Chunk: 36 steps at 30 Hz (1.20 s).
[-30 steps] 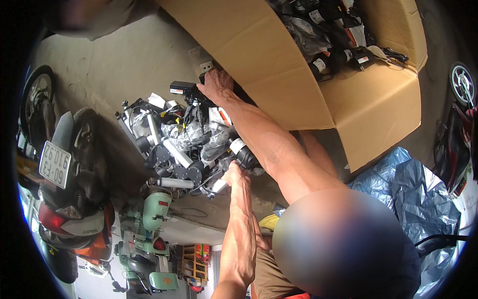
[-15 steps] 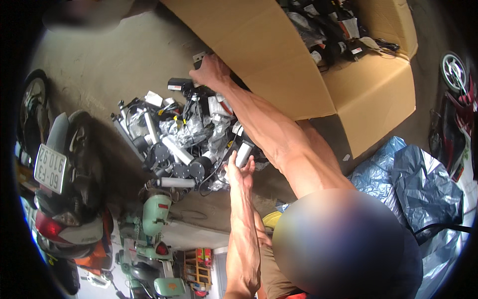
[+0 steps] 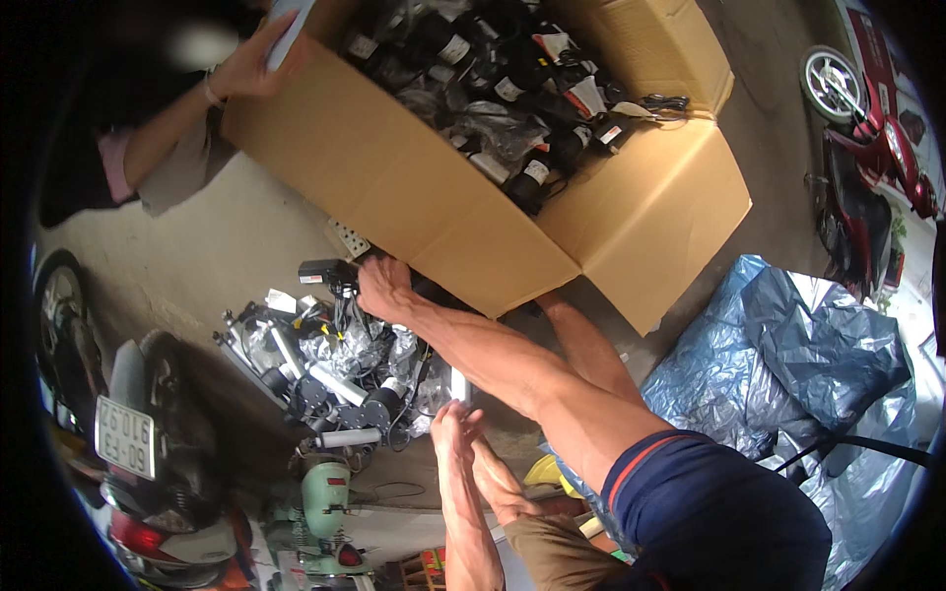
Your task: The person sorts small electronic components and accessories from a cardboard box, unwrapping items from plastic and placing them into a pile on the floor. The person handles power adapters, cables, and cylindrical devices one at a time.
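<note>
My left hand (image 3: 455, 431) is closed at the lower end of a white tube (image 3: 460, 384), beside a heap of parts. My right hand (image 3: 386, 288) reaches to the heap's far edge with its fingers curled down. What it grips is hidden under the fingers. Beside them lies a black box-shaped adapter (image 3: 323, 272) with a pale label and dark cables. The heap holds white tubes (image 3: 337, 382) with black round ends, clear plastic wrap (image 3: 345, 350) and tangled cables. Just beyond my right hand, a pale block with dark holes (image 3: 347, 236) pokes out beside a carton.
An open carton (image 3: 414, 182) full of black bagged parts (image 3: 498, 128) stands beyond my arm. Another person's hand (image 3: 251, 69) holds a pale flat object at upper left. Motorbikes (image 3: 177, 453) stand at left, a red one (image 3: 857, 197) at right. Silver-blue plastic sheeting (image 3: 709, 355) lies at right.
My right hand has shifted from the pale block with holes toward the black adapter. The fingers of my left hand have closed in. The view has swung, bringing the other person's hand into sight.
</note>
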Each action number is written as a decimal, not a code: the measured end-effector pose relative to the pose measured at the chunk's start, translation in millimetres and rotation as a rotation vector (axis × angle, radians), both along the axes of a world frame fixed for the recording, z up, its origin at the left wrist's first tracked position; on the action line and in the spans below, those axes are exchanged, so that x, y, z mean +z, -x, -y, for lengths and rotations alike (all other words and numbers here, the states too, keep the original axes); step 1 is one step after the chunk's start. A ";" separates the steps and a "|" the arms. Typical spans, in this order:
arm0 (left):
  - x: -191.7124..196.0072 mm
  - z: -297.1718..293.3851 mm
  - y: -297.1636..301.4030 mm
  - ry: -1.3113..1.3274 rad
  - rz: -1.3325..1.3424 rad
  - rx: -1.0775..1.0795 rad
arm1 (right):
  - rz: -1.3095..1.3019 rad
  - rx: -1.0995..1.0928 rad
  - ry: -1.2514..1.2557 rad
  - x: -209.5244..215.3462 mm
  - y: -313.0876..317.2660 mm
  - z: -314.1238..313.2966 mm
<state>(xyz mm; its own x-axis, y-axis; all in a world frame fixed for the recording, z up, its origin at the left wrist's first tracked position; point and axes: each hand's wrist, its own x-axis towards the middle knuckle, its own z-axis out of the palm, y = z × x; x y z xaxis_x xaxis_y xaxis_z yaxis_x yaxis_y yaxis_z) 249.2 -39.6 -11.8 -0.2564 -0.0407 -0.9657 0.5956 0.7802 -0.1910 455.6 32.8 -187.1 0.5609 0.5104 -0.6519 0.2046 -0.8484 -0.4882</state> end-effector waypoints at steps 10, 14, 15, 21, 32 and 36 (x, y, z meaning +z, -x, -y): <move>52.9 -75.9 -303.9 -0.809 0.836 -0.656 | 0.341 -0.390 -0.397 156.6 -118.7 164.9; 7.5 -17.3 -380.8 -0.807 1.056 -1.252 | 0.508 -0.649 -0.244 74.6 -285.2 297.5; -7.5 -2.9 -384.9 -0.886 1.093 -1.408 | 0.566 -0.557 -0.296 49.0 -318.8 316.3; -38.7 33.7 -374.9 -0.637 0.801 -2.161 | 0.373 -0.667 0.037 -14.7 -403.7 290.6; -146.9 143.1 -451.6 -0.113 0.798 -0.457 | 0.595 0.052 0.304 -70.5 -481.8 307.4; -176.9 172.3 -485.4 -0.056 0.571 -0.043 | 0.474 -0.219 0.213 -74.5 -476.5 315.8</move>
